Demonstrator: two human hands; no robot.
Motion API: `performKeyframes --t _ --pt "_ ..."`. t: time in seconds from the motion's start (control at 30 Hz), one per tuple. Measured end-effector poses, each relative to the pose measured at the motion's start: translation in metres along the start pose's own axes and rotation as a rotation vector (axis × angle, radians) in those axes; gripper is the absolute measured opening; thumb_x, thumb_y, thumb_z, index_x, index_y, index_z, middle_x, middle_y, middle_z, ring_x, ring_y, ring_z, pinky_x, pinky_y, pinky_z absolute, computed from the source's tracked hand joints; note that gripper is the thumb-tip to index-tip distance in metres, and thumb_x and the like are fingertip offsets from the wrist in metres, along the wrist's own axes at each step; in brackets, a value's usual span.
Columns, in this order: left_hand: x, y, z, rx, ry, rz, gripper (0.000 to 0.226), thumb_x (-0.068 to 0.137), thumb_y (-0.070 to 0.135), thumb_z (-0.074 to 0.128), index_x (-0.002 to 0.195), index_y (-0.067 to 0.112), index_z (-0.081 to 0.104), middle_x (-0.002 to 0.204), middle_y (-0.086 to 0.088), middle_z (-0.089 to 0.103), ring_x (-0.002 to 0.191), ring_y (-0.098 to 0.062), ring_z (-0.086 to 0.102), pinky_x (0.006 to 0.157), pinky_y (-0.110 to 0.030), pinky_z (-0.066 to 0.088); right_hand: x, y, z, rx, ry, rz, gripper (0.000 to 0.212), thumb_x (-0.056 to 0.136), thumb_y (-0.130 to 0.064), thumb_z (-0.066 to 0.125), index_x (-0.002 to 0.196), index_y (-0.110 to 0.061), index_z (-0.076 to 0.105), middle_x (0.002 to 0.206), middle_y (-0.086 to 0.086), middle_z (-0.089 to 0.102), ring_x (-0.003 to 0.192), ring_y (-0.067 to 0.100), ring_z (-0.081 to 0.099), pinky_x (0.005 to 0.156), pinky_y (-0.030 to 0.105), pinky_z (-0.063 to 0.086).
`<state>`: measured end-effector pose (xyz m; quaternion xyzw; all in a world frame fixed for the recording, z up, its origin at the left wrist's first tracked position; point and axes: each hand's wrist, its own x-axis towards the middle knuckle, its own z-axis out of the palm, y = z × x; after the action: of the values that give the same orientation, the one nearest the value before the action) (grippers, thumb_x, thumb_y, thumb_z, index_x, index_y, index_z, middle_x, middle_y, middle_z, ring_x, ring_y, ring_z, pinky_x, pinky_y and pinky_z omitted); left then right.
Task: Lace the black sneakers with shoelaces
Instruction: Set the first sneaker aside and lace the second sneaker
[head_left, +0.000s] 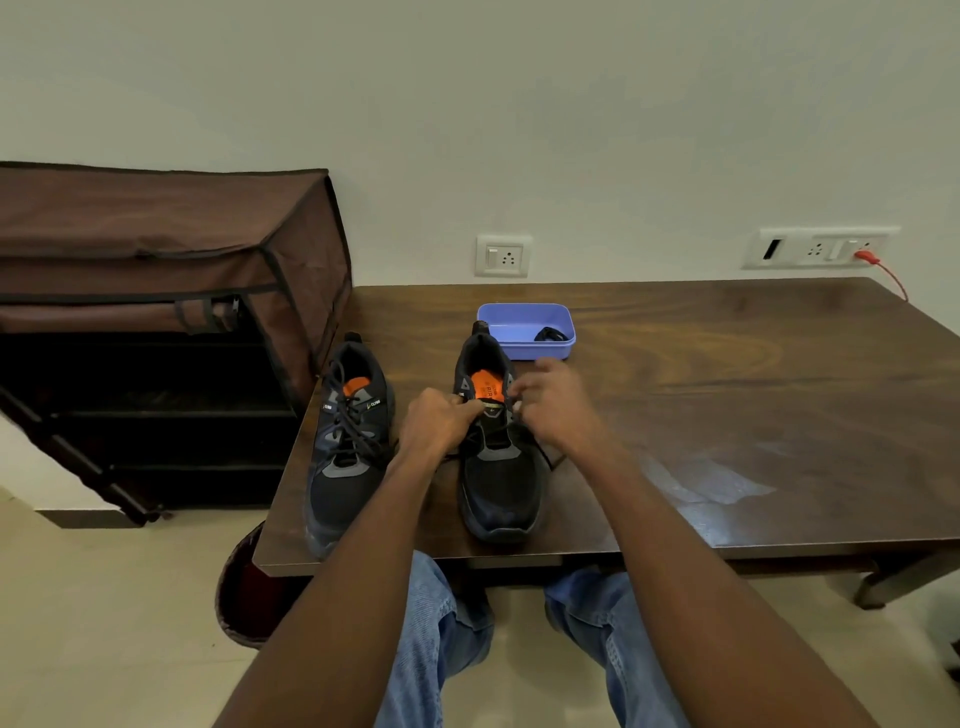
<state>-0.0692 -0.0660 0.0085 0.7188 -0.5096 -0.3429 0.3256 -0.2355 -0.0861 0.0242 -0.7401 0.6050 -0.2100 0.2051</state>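
Two black sneakers with orange insoles stand on the wooden table (727, 415), toes toward me. The left sneaker (345, 452) carries a black lace through its eyelets, ends loose. The right sneaker (498, 483) has a black shoelace (506, 428) crossing its lower eyelets. My left hand (436, 423) pinches at the upper left eyelets beside the tongue. My right hand (556, 405) has curled fingers pinching the lace at the upper right eyelets. The lace tips are hidden by my fingers.
A blue plastic tray (519, 317) behind the right sneaker holds a small black bundle (549, 334). A brown fabric shoe rack (166, 291) stands left of the table. Wall sockets with a red cable (883, 267) sit behind. My knees are under the table's front edge.
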Motion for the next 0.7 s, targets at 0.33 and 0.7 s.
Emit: performKeyframes --t 0.33,0.7 --pt "0.001 0.0 0.001 0.016 -0.005 0.01 0.051 0.085 0.03 0.071 0.045 0.021 0.042 0.044 0.005 0.04 0.048 -0.014 0.037 0.055 -0.031 0.032 -0.009 -0.018 -0.005 0.024 -0.215 0.074 0.021 0.094 -0.013 0.057 0.101 -0.015 0.078 0.113 0.004 0.066 0.099 0.021 0.059 0.088 0.038 0.051" --pt "0.001 -0.002 -0.001 -0.005 -0.014 -0.002 0.047 0.086 0.035 0.071 0.048 0.021 0.046 0.048 0.005 0.048 0.052 -0.014 0.045 0.058 -0.032 0.039 -0.007 0.022 -0.036 -0.002 0.472 0.567 0.029 0.088 -0.013 0.054 0.112 -0.003 0.066 0.126 0.02 0.059 0.116 0.036 0.052 0.095 0.042 0.043"
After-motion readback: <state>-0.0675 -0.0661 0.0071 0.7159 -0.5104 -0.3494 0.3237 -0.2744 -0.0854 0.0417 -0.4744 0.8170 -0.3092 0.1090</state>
